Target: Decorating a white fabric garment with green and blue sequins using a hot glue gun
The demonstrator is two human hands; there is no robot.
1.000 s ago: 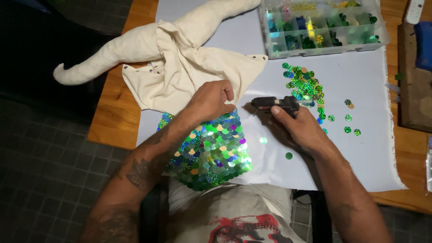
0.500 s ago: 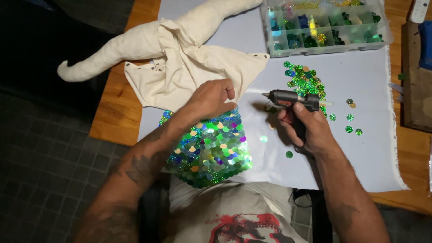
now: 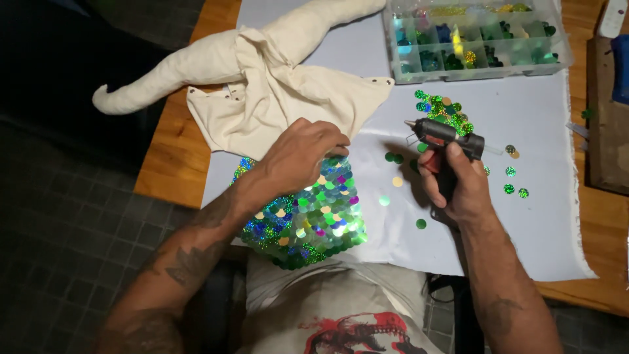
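My left hand [image 3: 298, 156] presses down at the top edge of a sequin-covered patch [image 3: 314, 216] of green, gold and purple discs, where it meets the cream fabric figure [image 3: 275, 92]. Whether the fingertips pinch a disc is hidden. My right hand [image 3: 453, 187] grips a black glue gun [image 3: 447, 136], its nozzle pointing left, raised above the white sheet [image 3: 524, 223]. Beside the gun lies a pile of loose green sequins [image 3: 442, 111]. A few single discs [image 3: 393, 158] lie between my hands.
A clear compartment box [image 3: 472, 39] of sorted sequins stands at the back right. Further loose sequins [image 3: 513, 190] lie right of my hand. A wooden block [image 3: 606, 118] sits at the right edge of the wooden table [image 3: 173, 151]. The fabric tail [image 3: 151, 82] hangs over the table's left edge.
My right hand has drawn the glue gun rightward, away from the sequin patch, uncovering a few loose discs. My left hand has stayed on the patch's top edge.
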